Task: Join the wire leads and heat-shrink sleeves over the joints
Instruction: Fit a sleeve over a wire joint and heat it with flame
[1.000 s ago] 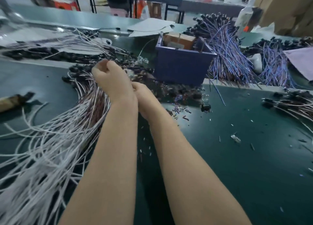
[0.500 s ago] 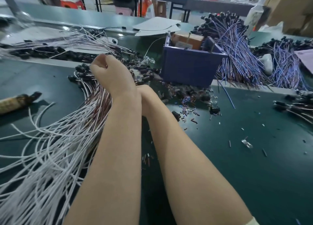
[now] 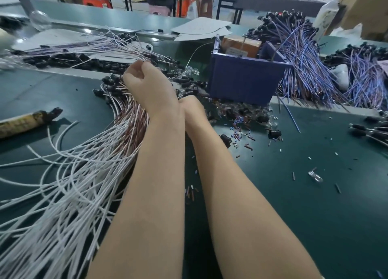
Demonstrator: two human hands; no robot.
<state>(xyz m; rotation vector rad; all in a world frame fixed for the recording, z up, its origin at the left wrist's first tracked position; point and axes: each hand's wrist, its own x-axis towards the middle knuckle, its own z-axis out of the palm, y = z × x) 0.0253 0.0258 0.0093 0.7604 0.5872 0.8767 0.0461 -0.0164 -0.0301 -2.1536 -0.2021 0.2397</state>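
Big bundle of white wire leads [image 3: 52, 215] fans out across the lower left, going reddish-brown where they bunch up near the middle, black ends on top. Purple-blue wire leads [image 3: 300, 68] sit heaped upper right. Tiny heat-shrink sleeves [image 3: 239, 132] lie scattered loose just right of centre

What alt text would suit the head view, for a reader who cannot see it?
Two bare forearms reach over a green bench; the left hand, fingers curled, sits above a fan of white and brown wire leads, and the right hand is mostly hidden behind it. A blue bin and purple wire bundles lie beyond.
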